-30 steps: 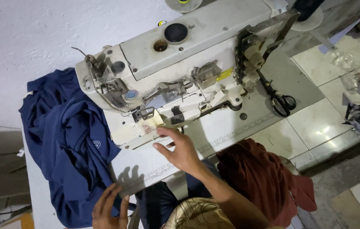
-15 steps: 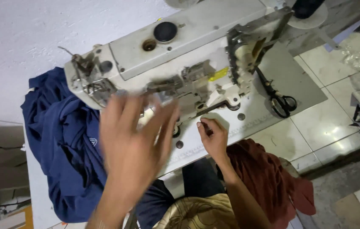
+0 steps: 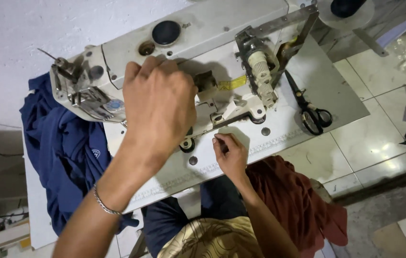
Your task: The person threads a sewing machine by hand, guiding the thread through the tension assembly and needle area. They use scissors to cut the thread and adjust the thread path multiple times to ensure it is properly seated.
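Neither hand has a firm grip on anything that the head view shows plainly. On the left hand [image 3: 157, 107] the grip is curled, fingers bent down over the middle of the sewing machine [image 3: 198, 62], its back to the camera; whether the fingertips pinch a part or only rest on the metal I cannot tell, since the palm hides them. A thin bracelet [image 3: 103, 203] sits on that wrist. On the right hand [image 3: 231, 155] the grip is loosely pinched, thumb and forefinger close together, and it lies on the surface [image 3: 279, 138] near its front edge, just below the machine's arm; if something is between the fingers, it is too small to see.

Judging from this, work at the machine's middle wants both hands steady, with the lower one braced on the surface and the upper one kept clear of the moving parts.

The sewing machine is off-white and worn, lying slantwise across the surface from the far right corner toward the left edge, with a dark round knob [image 3: 166, 32] on top and the needle end at the left. Dark blue cloth [image 3: 64, 153] hangs over the left edge beneath that end. Black scissors [image 3: 310, 110] lie near the right edge. A rust-red cloth [image 3: 293, 200] drapes below the front edge, beside the right forearm.
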